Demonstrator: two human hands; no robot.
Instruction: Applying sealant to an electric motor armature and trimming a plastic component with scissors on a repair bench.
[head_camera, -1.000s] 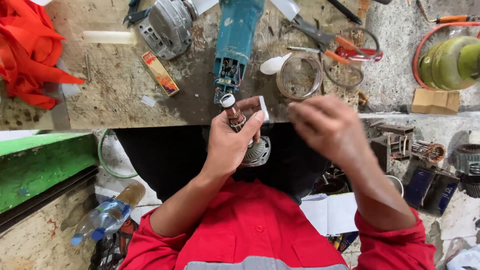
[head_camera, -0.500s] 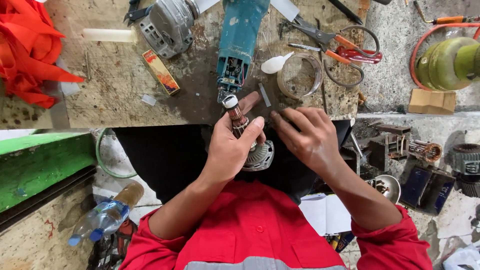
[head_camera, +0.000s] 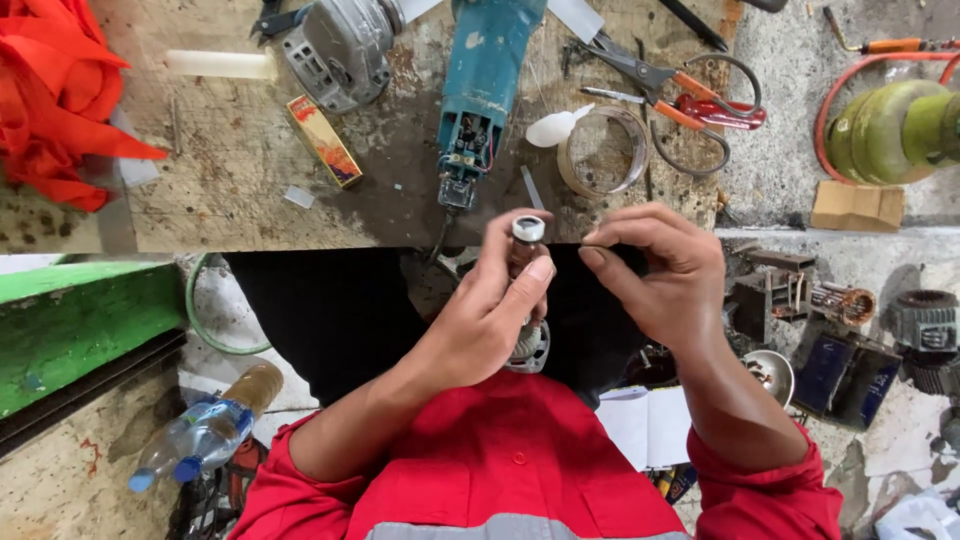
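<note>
Just below the teal power tool body (head_camera: 487, 80) at the bench edge, I grip a motor armature (head_camera: 527, 290) upright in my left hand (head_camera: 490, 310); my right hand (head_camera: 665, 275) pinches something too small to identify beside it. Steady grip and slow work seem wise.

bright even daylight | soft shadows | sharp focus | wide-angle edge bending

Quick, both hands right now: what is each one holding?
Left hand: closed around the motor armature, bearing end up.
Right hand: fingertips pinched together beside the armature's top; whatever they hold is too small to tell.
</note>
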